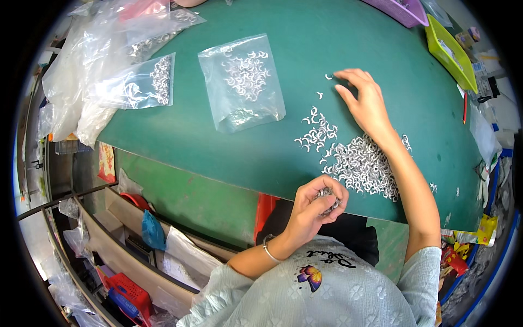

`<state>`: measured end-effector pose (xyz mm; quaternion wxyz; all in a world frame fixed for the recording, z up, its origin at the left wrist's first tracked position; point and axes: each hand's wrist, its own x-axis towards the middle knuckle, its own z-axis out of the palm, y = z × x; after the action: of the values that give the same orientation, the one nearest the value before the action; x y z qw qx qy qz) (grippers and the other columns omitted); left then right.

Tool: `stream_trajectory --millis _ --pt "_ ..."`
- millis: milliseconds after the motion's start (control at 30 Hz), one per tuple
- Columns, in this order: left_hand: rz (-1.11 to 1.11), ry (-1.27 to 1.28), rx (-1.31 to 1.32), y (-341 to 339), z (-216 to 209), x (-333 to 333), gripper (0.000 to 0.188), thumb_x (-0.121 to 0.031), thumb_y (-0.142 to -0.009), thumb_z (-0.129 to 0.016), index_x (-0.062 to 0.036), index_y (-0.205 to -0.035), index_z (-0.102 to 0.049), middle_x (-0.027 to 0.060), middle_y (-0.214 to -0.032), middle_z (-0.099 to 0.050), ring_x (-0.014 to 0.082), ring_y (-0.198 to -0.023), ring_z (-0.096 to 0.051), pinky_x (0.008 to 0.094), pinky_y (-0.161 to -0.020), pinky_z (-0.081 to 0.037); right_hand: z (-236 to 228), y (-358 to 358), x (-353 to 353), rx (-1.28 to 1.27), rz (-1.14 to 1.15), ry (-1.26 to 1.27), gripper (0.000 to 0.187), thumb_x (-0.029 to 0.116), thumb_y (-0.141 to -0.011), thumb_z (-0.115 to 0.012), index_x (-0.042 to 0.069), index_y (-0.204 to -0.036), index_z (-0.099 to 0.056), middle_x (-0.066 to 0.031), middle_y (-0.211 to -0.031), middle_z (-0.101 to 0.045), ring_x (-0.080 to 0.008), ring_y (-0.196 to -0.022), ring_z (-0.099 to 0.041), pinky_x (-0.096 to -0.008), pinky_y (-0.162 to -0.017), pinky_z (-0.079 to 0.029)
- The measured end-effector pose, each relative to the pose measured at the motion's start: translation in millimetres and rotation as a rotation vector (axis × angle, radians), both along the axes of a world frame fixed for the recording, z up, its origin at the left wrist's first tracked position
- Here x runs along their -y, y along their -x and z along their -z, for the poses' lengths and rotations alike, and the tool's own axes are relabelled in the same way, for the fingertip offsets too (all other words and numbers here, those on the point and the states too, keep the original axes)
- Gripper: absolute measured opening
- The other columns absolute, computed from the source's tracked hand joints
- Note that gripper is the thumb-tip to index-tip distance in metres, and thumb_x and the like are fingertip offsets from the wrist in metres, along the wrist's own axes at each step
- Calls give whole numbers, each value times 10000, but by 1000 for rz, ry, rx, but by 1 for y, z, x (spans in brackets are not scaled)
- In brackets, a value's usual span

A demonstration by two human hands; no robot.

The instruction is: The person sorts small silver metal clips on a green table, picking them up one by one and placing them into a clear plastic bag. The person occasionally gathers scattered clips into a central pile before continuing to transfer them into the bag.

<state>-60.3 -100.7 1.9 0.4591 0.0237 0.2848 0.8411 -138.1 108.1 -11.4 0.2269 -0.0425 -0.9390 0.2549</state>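
My left hand (317, 203) is curled at the table's near edge around a handful of small silver crescent-shaped metal pieces (328, 200). Further out, my right hand (364, 101) has its thumb and fingers apart. Its fingertips are beside a single crescent piece (328, 77), and I see nothing held between them. Under and left of the right forearm lies a big heap of the same pieces (362, 163). A smaller loose cluster (318, 132) spreads to the heap's upper left.
A clear plastic bag (250, 117) of crescent pieces lies flat mid-table; another filled bag (161, 82) and crumpled plastic (81, 71) are at left. Green (449, 52) and purple (400, 10) trays and a red pencil (464, 108) sit at right. Shelving with a red basket (131, 297) stands lower left.
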Motion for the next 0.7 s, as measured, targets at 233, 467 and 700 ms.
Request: stream_trajectory --millis 233,467,700 --pt "1 77 10 4 3 -1 105 -79 -876 -517 3 -937 -540 61 -735 -511 62 -558 -388 179 -450 -281 11 25 -2 43 -75 -228 107 72 -751 -619 22 -844 -606 -76 -842 -563 -251 -838 -511 -355 -754 -422" --pt "2 21 12 2 8 -2 140 -64 -881 -506 13 -991 -545 50 -722 -498 65 -564 -385 181 -470 -285 7 25 -1 41 -111 -304 90 60 -765 -586 10 -839 -593 -84 -831 -559 -258 -837 -512 -354 -743 -427" --pt "-65 88 16 -1 5 -2 137 -64 -881 -511 13 -988 -550 39 -708 -489 64 -561 -382 182 -459 -279 -3 12 -2 127 -55 89 130 69 -785 -593 -1 -892 -612 -73 -768 -594 -171 -730 -555 -276 -680 -452"
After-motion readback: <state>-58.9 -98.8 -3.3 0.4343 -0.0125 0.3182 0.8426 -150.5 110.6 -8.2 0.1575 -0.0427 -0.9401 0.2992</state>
